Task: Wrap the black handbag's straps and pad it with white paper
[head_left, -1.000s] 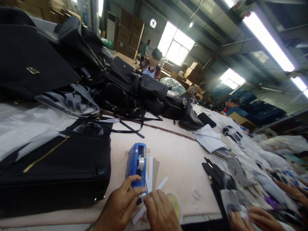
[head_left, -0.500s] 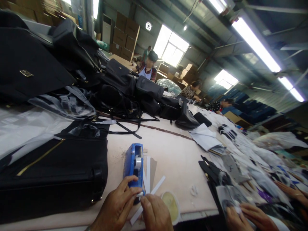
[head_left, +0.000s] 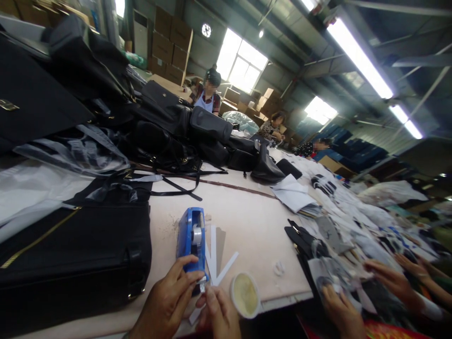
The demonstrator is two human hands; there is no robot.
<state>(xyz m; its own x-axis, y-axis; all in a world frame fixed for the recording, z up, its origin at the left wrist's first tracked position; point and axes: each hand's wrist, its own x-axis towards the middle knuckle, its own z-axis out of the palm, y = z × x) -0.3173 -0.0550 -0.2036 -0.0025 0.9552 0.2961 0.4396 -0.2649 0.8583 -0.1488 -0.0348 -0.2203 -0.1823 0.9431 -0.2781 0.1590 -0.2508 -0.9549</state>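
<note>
A blue tape dispenser (head_left: 181,240) stands on the pale tabletop, a roll of clear tape (head_left: 197,234) inside it. My left hand (head_left: 169,294) is closed on its near end, thumb and fingers by the cutting edge. Just right of there my right hand (head_left: 219,310) pinches the clear tape's end, a shiny bit of which shows between the hands. White paper strips (head_left: 226,268) and a grey strip (head_left: 220,247) lie fanned out beyond my right fingers. Beside that hand sits a round tub (head_left: 244,295) with yellowish contents, at the table edge.
A black bag (head_left: 81,249) with a gold zip lies at left. Behind it black bags (head_left: 158,108) are heaped. Papers (head_left: 294,193) and black pieces (head_left: 300,240) lie to the right. A co-worker's hands (head_left: 341,306) handle a plastic-wrapped item there; other people work farther back.
My right hand has drawn slightly down and away from the dispenser's edge, and its fingertips now pinch more visibly. The co-worker's hands at right have moved apart. The view has shifted slightly.
</note>
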